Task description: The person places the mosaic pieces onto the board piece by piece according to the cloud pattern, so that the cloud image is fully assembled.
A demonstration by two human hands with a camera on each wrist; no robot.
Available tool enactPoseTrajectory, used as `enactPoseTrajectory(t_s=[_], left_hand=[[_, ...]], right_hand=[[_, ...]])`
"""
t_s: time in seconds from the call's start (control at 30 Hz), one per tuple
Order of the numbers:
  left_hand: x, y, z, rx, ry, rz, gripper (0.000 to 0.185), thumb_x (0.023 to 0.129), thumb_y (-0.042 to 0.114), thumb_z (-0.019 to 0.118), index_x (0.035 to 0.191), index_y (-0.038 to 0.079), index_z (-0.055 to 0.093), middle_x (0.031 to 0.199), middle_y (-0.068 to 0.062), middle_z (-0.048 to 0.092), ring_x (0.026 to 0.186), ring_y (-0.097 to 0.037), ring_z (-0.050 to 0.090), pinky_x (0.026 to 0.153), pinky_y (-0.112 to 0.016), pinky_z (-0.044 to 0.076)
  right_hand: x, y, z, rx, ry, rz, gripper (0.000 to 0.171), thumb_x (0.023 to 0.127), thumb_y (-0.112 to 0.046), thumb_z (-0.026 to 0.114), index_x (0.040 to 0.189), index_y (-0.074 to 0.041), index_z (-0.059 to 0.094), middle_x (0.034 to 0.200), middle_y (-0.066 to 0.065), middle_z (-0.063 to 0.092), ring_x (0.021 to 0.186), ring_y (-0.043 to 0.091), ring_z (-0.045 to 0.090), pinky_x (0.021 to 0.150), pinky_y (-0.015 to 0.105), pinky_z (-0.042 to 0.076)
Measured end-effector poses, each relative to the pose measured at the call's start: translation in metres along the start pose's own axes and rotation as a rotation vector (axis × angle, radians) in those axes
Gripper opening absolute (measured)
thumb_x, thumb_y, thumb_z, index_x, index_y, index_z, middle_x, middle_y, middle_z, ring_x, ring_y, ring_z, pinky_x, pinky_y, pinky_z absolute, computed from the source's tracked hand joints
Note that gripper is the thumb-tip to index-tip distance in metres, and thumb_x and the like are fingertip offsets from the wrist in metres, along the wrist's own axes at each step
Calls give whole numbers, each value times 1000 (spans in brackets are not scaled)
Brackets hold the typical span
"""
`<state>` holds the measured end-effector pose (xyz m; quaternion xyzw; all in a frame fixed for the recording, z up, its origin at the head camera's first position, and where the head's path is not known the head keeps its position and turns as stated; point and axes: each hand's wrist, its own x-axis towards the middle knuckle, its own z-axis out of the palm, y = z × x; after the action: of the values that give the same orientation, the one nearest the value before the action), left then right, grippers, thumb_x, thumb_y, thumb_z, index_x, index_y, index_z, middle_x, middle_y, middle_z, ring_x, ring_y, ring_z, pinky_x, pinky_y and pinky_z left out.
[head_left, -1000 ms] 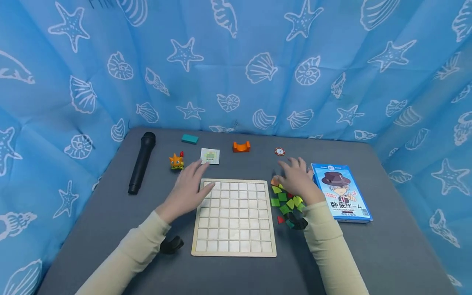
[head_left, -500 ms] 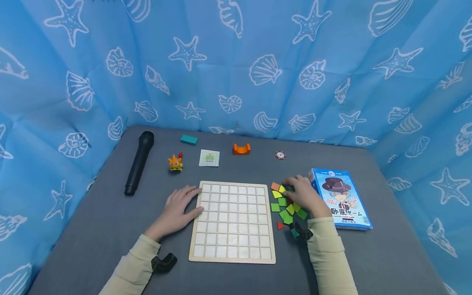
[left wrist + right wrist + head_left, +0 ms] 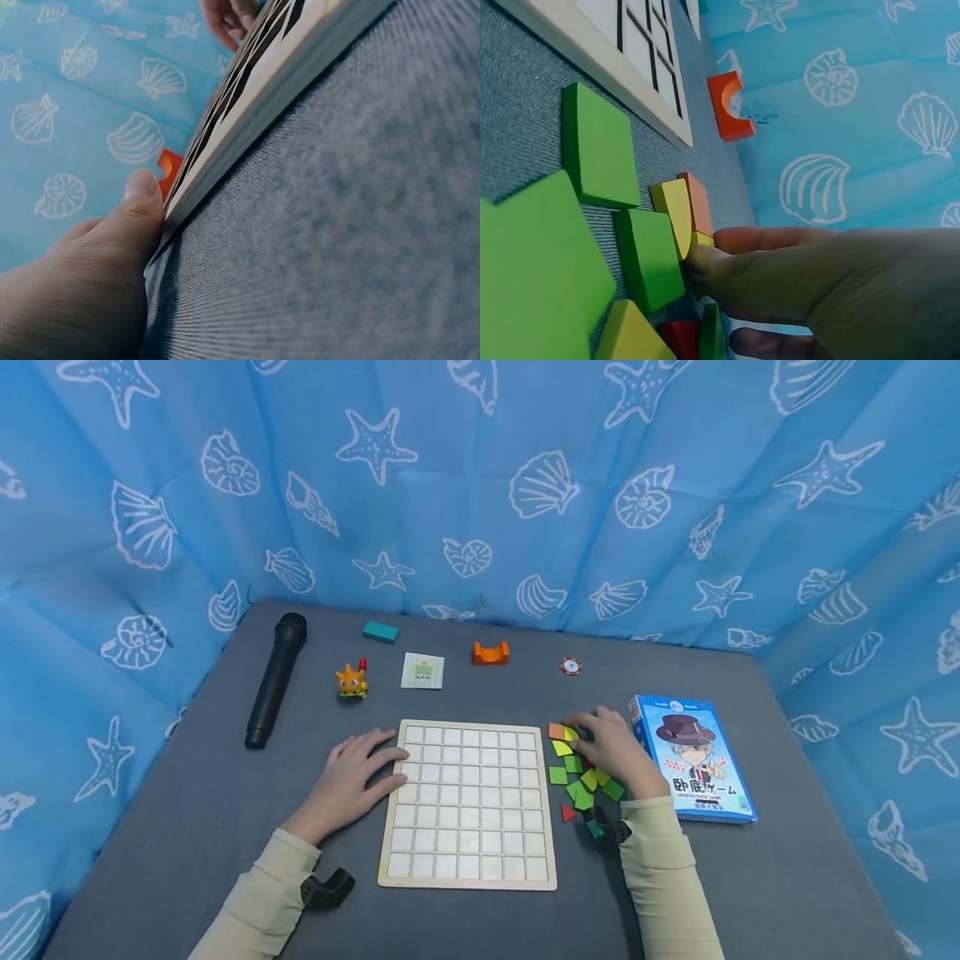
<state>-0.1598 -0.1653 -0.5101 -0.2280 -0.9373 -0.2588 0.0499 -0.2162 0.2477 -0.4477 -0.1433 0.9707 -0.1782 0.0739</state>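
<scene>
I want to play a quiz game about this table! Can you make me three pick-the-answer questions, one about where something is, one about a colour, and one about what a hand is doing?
1. Where is the microphone?
A. left of the grid board
B. on the blue game box
C. right of the tiles

2. What colour is the arch-shaped block at the back?
A. purple
B. orange
C. white

3. What is the left hand doing?
A. holding the microphone
B. lifted in the air
C. resting at the board's left edge

Answers:
1 A, it lies far left on the table.
2 B, both the head view and the right wrist view show it orange.
3 C, the fingers lie flat against the board's edge.
</scene>
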Motion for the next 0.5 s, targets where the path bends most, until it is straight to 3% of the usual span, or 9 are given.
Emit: enactPoseTrajectory(t_s=[0.27, 0.5], left_hand=[[2, -3, 0, -22, -1, 33, 43, 86, 56, 61, 121, 32, 62, 146, -3, 45, 140, -31, 32, 109, -60, 20], [-2, -11, -5, -42, -64, 56, 71, 74, 61, 69, 137, 33, 52, 151, -2, 39, 142, -30, 28, 109, -59, 18]], right_hand=[[1, -1, -3, -7, 6, 22, 27, 93, -18, 65, 118, -11, 65, 117, 19, 55, 107, 37, 49, 82, 51, 46], [1, -5, 0, -1, -12, 12, 27, 92, -18, 65, 118, -10, 64, 119, 20, 54, 109, 38, 49, 83, 52, 46]])
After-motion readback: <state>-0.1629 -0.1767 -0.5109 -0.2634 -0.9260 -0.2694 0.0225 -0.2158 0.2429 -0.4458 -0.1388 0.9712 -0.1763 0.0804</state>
